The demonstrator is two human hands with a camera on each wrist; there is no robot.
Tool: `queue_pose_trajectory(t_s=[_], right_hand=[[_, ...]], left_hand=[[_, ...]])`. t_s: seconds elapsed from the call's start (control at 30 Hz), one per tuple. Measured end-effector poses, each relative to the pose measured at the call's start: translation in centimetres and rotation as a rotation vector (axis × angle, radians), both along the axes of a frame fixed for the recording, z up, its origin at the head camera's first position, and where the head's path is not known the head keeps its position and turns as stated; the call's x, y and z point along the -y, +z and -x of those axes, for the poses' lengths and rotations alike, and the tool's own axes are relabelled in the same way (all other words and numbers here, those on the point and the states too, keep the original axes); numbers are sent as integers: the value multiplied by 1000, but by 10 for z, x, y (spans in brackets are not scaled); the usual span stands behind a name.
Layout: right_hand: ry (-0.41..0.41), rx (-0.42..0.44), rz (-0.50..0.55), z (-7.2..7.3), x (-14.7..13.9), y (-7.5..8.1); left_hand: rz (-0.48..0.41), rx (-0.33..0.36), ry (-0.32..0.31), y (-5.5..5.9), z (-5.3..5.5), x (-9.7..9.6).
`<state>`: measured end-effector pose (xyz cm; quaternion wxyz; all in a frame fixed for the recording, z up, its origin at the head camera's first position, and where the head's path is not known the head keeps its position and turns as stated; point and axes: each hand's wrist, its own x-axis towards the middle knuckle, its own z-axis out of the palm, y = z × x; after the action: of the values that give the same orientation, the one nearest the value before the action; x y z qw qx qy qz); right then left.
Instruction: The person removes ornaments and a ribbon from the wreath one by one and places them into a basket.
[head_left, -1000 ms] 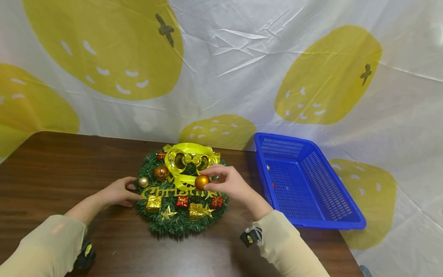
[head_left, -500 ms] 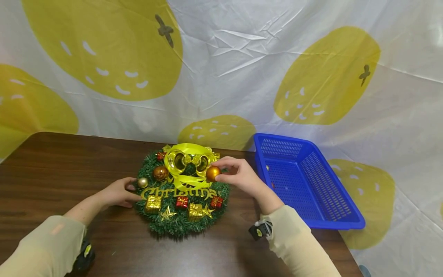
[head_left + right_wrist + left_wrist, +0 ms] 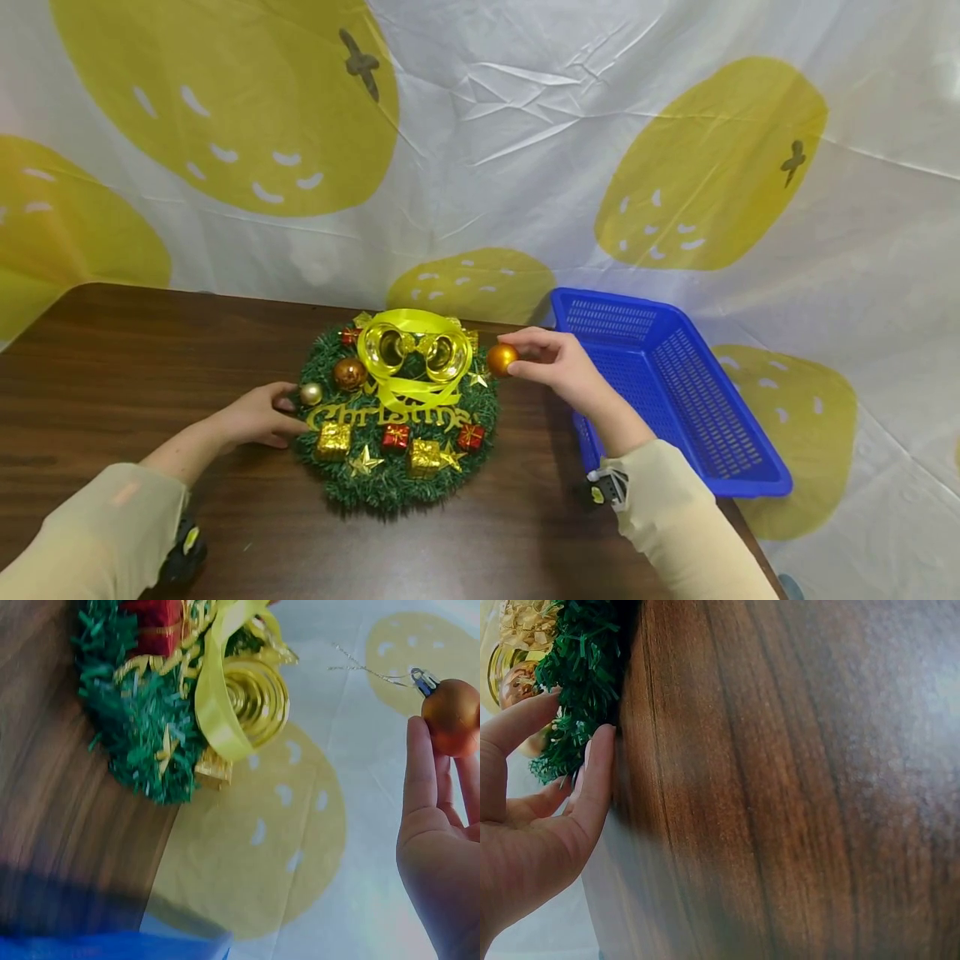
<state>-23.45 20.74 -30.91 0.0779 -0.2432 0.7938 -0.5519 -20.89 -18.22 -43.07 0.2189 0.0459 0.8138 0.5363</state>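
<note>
A green Christmas wreath (image 3: pixel 382 497) lies on the table with a yellow ribbon, gold bells, small gift boxes, stars and gold "Christmas" lettering. My left hand (image 3: pixel 255 415) holds the wreath's left edge beside a small champagne-coloured ball (image 3: pixel 311 394), thumb and fingers on either side of the greenery in the left wrist view. Between the thumb and fingers of my right hand (image 3: pixel 558 365) is an orange Christmas ball (image 3: pixel 501 360), raised just off the wreath's right edge. From its silver cap hangs a thin loop of string (image 3: pixel 367 671) in the right wrist view.
A blue plastic basket (image 3: pixel 693 383) stands at the right end of the brown table (image 3: pixel 187 350), partly behind my right forearm. A white cloth (image 3: pixel 487 167) printed with yellow fruit hangs behind. A brown ball (image 3: pixel 348 374) sits on the wreath's left side.
My right hand has carried the orange ball rightward and a little away from me, from above the lettering to beyond the wreath's right edge. The left hand and wreath have stayed put.
</note>
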Motion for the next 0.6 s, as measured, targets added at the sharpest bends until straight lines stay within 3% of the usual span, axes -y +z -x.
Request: queue_pose_trajectory(t_s=[0.13,0.6], right_hand=[[-21,12,42,3,-12,5],[-126,-25,3,13,-50,12]], left_hand=[[1,0,-2,1,0,-1],[5,1,-3,-1,1,0]])
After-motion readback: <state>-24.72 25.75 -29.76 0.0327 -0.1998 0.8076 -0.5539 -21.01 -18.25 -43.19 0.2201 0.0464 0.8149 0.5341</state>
